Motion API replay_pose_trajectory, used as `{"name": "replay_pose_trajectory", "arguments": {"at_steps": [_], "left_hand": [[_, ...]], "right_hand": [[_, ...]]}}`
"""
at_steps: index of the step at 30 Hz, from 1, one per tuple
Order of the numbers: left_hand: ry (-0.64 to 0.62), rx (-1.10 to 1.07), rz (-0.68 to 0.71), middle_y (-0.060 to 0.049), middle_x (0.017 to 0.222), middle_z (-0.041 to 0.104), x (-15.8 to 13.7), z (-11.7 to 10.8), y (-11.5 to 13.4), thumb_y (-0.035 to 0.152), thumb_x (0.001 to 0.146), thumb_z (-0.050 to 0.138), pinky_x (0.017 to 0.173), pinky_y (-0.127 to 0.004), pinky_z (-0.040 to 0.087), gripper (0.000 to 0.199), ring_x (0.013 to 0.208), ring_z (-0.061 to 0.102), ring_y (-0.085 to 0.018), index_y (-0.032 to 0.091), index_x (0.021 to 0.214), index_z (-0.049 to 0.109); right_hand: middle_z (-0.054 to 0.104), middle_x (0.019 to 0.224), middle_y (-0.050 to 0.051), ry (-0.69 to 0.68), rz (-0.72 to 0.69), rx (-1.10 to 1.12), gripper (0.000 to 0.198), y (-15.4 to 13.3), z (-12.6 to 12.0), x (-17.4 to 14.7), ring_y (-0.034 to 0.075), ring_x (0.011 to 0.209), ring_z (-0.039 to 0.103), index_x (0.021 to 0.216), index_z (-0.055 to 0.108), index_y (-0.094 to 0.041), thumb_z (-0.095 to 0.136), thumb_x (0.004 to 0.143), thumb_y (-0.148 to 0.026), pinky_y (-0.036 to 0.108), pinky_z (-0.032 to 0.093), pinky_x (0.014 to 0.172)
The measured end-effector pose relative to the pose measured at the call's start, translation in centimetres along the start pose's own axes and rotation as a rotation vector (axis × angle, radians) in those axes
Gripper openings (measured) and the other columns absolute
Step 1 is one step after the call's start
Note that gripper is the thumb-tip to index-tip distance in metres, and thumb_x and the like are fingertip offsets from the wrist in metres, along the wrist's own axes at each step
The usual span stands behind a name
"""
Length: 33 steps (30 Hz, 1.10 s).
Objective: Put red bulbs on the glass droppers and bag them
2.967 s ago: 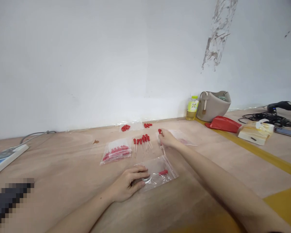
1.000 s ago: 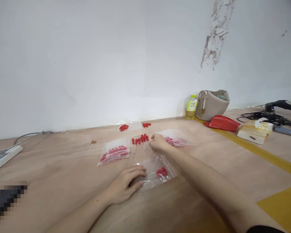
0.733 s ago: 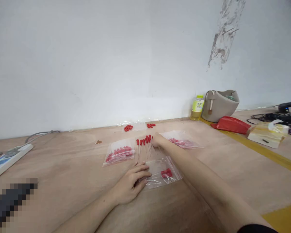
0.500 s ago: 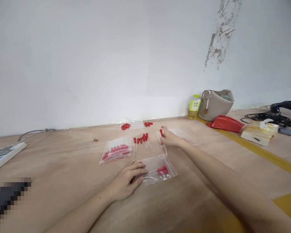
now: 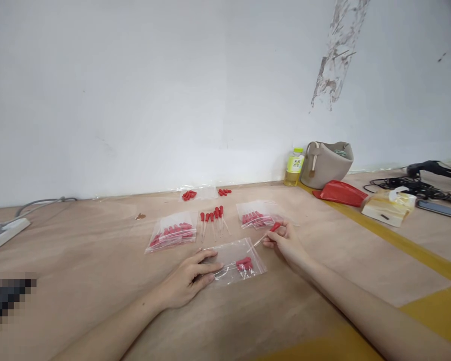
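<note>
My right hand point(image 5: 283, 243) pinches a glass dropper point(image 5: 273, 228) by its red rubber bulb, the thin clear tube pointing left and down. Just left of it lies a clear zip bag point(image 5: 225, 252) with several red-bulbed droppers point(image 5: 244, 263) inside. My left hand point(image 5: 190, 276) rests with fingers spread on that bag's left end. Behind the bag, several loose droppers point(image 5: 212, 216) lie side by side, bulbs away from me. A filled zip bag point(image 5: 173, 231) is to their left, and another filled bag point(image 5: 256, 213) sits to their right, beyond my right hand.
Loose red bulbs point(image 5: 189, 195) lie near the wall on thin plastic. To the right stand a drink bottle point(image 5: 293, 168) and a grey bag point(image 5: 328, 165), with a red pouch point(image 5: 340, 194), a tissue pack point(image 5: 389, 206) and black cables point(image 5: 398, 185). A power strip point(image 5: 7, 234) is at left.
My right hand has come back towards me from the right-hand bag with a dropper in its fingers. My left hand stays on the front bag. The view has shifted slightly.
</note>
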State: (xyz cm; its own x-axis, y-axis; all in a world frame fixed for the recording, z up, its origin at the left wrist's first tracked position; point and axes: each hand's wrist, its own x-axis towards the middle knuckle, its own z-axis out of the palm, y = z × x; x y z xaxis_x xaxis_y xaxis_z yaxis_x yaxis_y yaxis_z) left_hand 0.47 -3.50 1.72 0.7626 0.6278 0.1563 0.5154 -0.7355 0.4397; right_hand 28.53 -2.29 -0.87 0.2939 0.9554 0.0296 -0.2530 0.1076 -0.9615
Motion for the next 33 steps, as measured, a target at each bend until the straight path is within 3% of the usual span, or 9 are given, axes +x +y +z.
{"name": "replay_pose_trajectory", "arguments": {"at_steps": [4, 7, 10, 13, 16, 19, 25, 29, 33], "left_hand": [[0.029, 0.022, -0.046, -0.001, 0.132, 0.038, -0.1, 0.2, -0.1, 0.032, 0.086, 0.042, 0.099, -0.040, 0.030, 0.039, 0.121, 0.034, -0.021, 0.031, 0.125, 0.039], [0.058, 0.029, -0.056, -0.003, 0.131, 0.039, -0.2, 0.3, -0.2, 0.034, 0.085, 0.043, 0.099, -0.041, 0.030, 0.045, 0.121, 0.033, -0.021, 0.028, 0.129, 0.032], [0.047, 0.043, -0.046, -0.002, 0.131, 0.039, -0.1, 0.3, -0.2, 0.035, 0.086, 0.042, 0.099, -0.040, 0.031, 0.045, 0.120, 0.034, -0.021, 0.028, 0.129, 0.032], [0.040, 0.055, -0.045, -0.002, 0.131, 0.040, 0.0, 0.4, -0.1, 0.036, 0.086, 0.042, 0.099, -0.040, 0.031, 0.044, 0.120, 0.034, -0.021, 0.028, 0.128, 0.033], [0.045, 0.057, -0.036, -0.003, 0.130, 0.041, 0.1, 0.4, -0.1, 0.036, 0.085, 0.042, 0.099, -0.039, 0.031, 0.044, 0.120, 0.034, -0.021, 0.028, 0.128, 0.034], [0.035, 0.045, -0.020, -0.002, 0.130, 0.040, 0.2, 0.3, 0.0, 0.034, 0.086, 0.042, 0.099, -0.039, 0.031, 0.042, 0.120, 0.035, -0.021, 0.029, 0.127, 0.037], [-0.001, 0.033, 0.005, -0.001, 0.131, 0.040, 0.3, -0.1, 0.4, 0.030, 0.087, 0.041, 0.098, -0.038, 0.031, 0.036, 0.118, 0.037, -0.020, 0.031, 0.122, 0.044], [0.007, 0.029, 0.013, -0.002, 0.131, 0.039, 0.2, 0.0, 0.3, 0.030, 0.087, 0.041, 0.098, -0.037, 0.032, 0.035, 0.119, 0.036, -0.020, 0.029, 0.122, 0.045], [0.016, 0.023, 0.023, -0.003, 0.131, 0.039, 0.2, 0.2, 0.1, 0.029, 0.086, 0.042, 0.099, -0.038, 0.031, 0.036, 0.119, 0.037, -0.020, 0.029, 0.122, 0.045]], "right_hand": [[0.058, 0.068, -0.002, -0.172, 0.135, -0.049, 0.022, -0.1, -0.1, -1.1, 0.010, 0.059, 0.059, 0.083, 0.040, -0.020, 0.057, 0.070, -0.023, 0.027, 0.050, 0.064], [0.056, 0.065, -0.002, -0.363, 0.107, -0.312, 0.021, -0.4, -0.7, -1.2, 0.009, 0.053, 0.054, 0.079, 0.048, -0.017, 0.059, 0.068, -0.030, 0.024, 0.046, 0.053], [0.051, 0.057, -0.003, -0.422, -0.093, -0.645, 0.022, -0.2, -1.1, -0.7, 0.008, 0.049, 0.045, 0.079, 0.056, -0.016, 0.061, 0.066, -0.033, 0.022, 0.038, 0.047], [0.053, 0.066, 0.000, -0.405, -0.358, -0.864, 0.015, 0.2, -0.8, -0.3, 0.011, 0.059, 0.047, 0.077, 0.063, -0.018, 0.060, 0.067, -0.029, 0.024, 0.038, 0.055], [0.056, 0.080, 0.003, -0.484, -0.518, -0.914, 0.011, 0.6, -0.3, -0.3, 0.014, 0.075, 0.050, 0.075, 0.065, -0.020, 0.055, 0.070, -0.022, 0.027, 0.040, 0.068], [0.057, 0.087, 0.004, -0.575, -0.543, -0.861, 0.018, 0.3, -0.2, -0.4, 0.014, 0.081, 0.051, 0.080, 0.066, -0.020, 0.049, 0.074, -0.018, 0.027, 0.040, 0.073], [0.057, 0.063, 0.001, -0.380, -0.408, -0.910, 0.012, -1.4, 0.9, 0.8, 0.011, 0.054, 0.048, 0.071, 0.061, -0.015, 0.050, 0.070, -0.021, 0.022, 0.037, 0.051], [0.061, 0.067, 0.002, -0.325, -0.413, -1.017, 0.009, -1.9, 5.0, 3.6, 0.012, 0.062, 0.054, 0.072, 0.059, -0.016, 0.052, 0.066, -0.018, 0.023, 0.040, 0.059], [0.063, 0.082, 0.009, -0.138, -0.247, -1.076, 0.017, -0.9, 9.9, 7.3, 0.018, 0.078, 0.056, 0.080, 0.059, -0.014, 0.055, 0.067, -0.024, 0.025, 0.041, 0.066]]}}
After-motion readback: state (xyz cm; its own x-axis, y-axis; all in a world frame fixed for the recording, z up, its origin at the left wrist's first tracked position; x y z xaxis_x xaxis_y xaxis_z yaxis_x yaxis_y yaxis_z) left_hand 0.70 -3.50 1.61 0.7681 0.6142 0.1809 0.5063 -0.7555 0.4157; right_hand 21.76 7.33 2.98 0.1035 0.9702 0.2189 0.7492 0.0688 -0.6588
